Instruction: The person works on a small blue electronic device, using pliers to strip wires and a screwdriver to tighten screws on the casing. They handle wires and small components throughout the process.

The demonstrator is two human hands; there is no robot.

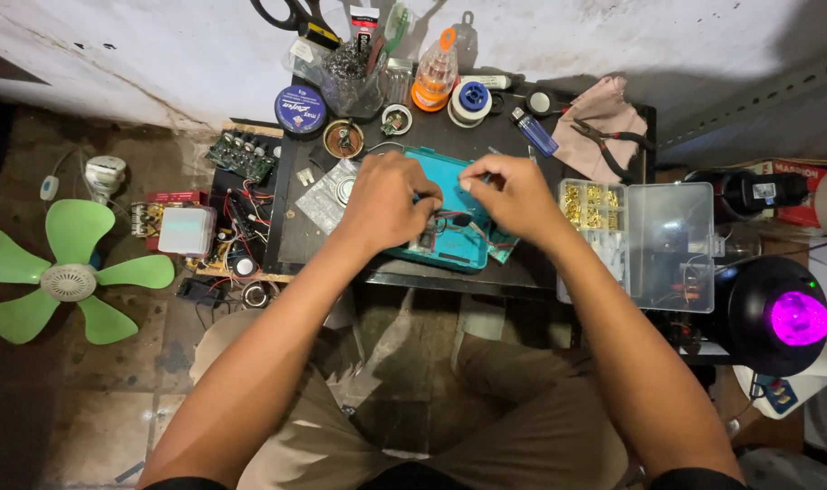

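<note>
While both forearms reach forward from my lap, I log the work as mid-way, not closed out. Left hand (388, 201) lies knuckles-up on the teal mat (451, 249), fingers curled down onto a small dark part with red wires (450, 220); the grip itself is hidden under the hand, so I cannot tell whether it is clamped. Right hand (515, 192) sits just beside it, thumb and forefinger pinched together; whether something thin is between them, I cannot tell. The wired part lies on the mat between the two hands, nearer the left.

Judgement: part is out and being handled, wires loose, nothing looks finished or set aside.

Right of the mat: clear parts box (654, 238), lid open, brass bits in its compartments. Left of the table, on the floor side: green circuit board (243, 155) and a tangle of wired modules, also a green fan blade (64, 272).

Far edge, by the wall: blue tin (300, 110), solder reel (472, 98), blue lighter (533, 132), pliers (613, 143) on a pink cloth (604, 113). None of these is in hand.
</note>
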